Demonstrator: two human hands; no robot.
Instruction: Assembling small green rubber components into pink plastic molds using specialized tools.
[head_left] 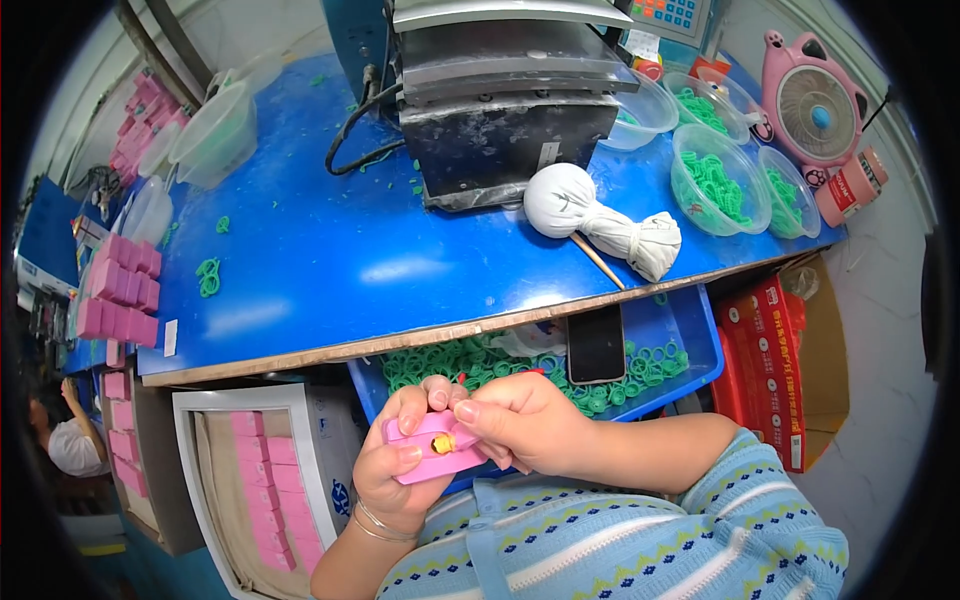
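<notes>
In front of my body, my left hand (395,465) is closed around a pink rubber mould (430,466) with a small yellow piece (442,443) at its middle. My right hand (530,420) comes from the right and pinches the mould's right side with thumb and fingers. Part of the mould is hidden under my fingers. Just beyond both hands lies a blue tray (708,345) of small green rings (655,362), with a black phone (596,345) resting on top of them.
A dark machine (510,140) stands on the blue table (300,270). Beside it lies a white cloth pouch (600,215) with a wooden stick (598,262). Clear bowls (718,180) of green pieces and a pink fan (815,100) stand at right. Pink blocks (265,480) fill a tray at lower left.
</notes>
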